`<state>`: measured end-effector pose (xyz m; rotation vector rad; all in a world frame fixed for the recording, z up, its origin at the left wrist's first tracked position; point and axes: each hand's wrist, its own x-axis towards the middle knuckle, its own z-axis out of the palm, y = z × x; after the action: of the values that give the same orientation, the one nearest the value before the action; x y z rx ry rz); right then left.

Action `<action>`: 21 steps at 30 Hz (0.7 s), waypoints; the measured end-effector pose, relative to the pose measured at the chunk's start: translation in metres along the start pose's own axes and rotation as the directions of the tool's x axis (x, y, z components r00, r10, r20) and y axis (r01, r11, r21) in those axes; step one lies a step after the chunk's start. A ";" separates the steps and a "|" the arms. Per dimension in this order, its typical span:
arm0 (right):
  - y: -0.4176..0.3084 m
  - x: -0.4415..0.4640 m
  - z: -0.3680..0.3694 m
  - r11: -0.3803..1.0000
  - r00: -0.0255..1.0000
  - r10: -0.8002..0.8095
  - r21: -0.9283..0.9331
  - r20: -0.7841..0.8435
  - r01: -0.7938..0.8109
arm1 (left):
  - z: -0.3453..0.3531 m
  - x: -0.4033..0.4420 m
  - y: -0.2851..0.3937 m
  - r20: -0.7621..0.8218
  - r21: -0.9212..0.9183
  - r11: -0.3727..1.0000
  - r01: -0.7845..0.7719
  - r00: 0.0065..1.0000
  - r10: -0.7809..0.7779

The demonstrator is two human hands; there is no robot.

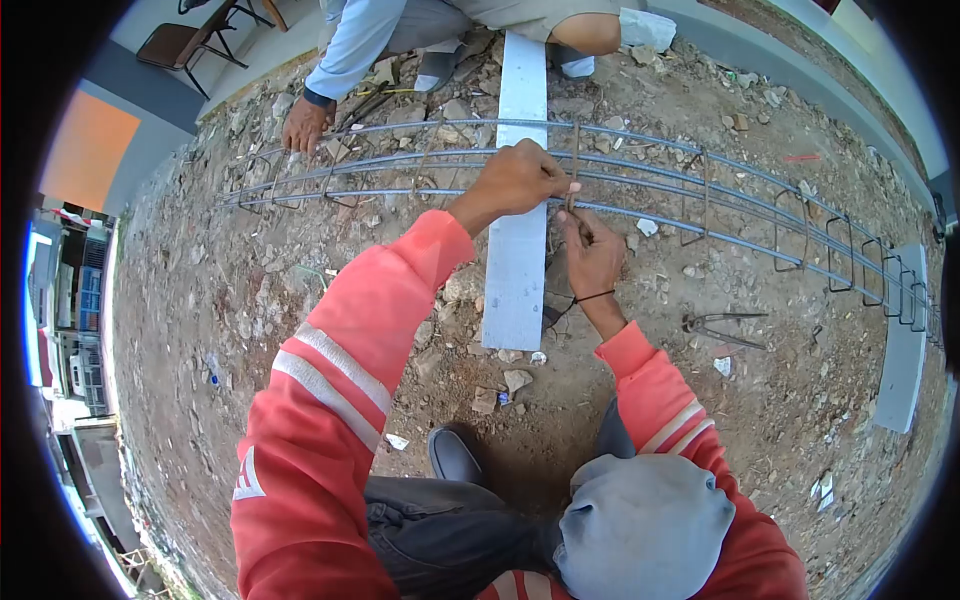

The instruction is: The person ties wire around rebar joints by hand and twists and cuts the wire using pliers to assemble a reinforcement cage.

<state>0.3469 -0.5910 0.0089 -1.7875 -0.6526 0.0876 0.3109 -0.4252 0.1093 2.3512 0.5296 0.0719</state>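
Note:
A long cage of steel reinforcing bars [650,212] crosses in front of me, with thin square stirrups [706,190] spaced along it. My left hand [520,178] reaches over the bars, its fingers pinched on a stirrup [575,150] near the middle. Just below, my right hand [595,255] closes its thumb and fingers on the lower part of the same stirrup, beside the nearest bar. Any tie wire between the fingertips is too small to make out. Under the cage lies a pale board [515,290].
Pincers [725,328] lie on the rubble-strewn soil right of my right hand. A second board [902,350] sits under the cage's right end. Across from me a co-worker crouches, one hand [308,125] at the cage's left end. A chair [185,45] stands at back left.

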 end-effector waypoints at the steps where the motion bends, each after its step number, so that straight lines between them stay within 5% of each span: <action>1: 0.005 0.001 0.000 1.000 1.000 0.007 0.013 0.004 -0.007 | -0.004 0.001 0.002 0.042 0.012 0.999 0.030 0.999 -0.030; 3: 0.018 0.003 -0.001 0.980 0.979 -0.199 -0.004 -0.051 0.199 | -0.003 0.000 0.004 0.087 0.026 0.998 0.064 0.994 -0.066; 6: 0.024 0.003 0.003 0.983 0.982 -0.180 0.017 -0.064 0.182 | 0.002 -0.002 0.004 0.019 0.108 0.993 0.037 0.999 -0.039; 12: -0.005 0.001 -0.007 0.996 0.998 0.053 -0.065 0.013 -0.052 | 0.002 0.008 -0.005 0.106 -0.085 0.995 0.052 0.993 -0.042; 19: -0.002 0.002 -0.003 1.000 1.000 -0.010 0.009 0.018 0.010 | -0.005 0.001 0.005 0.090 -0.069 0.996 0.053 0.995 -0.047; 21: -0.023 0.001 -0.013 0.928 0.986 0.118 -0.365 0.117 -0.068 | -0.002 0.004 0.002 0.080 -0.077 0.996 0.038 0.996 -0.032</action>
<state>0.3441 -0.5972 0.0342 -2.1832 -0.7152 0.1654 0.3148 -0.4231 0.1119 2.2571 0.5202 -0.0159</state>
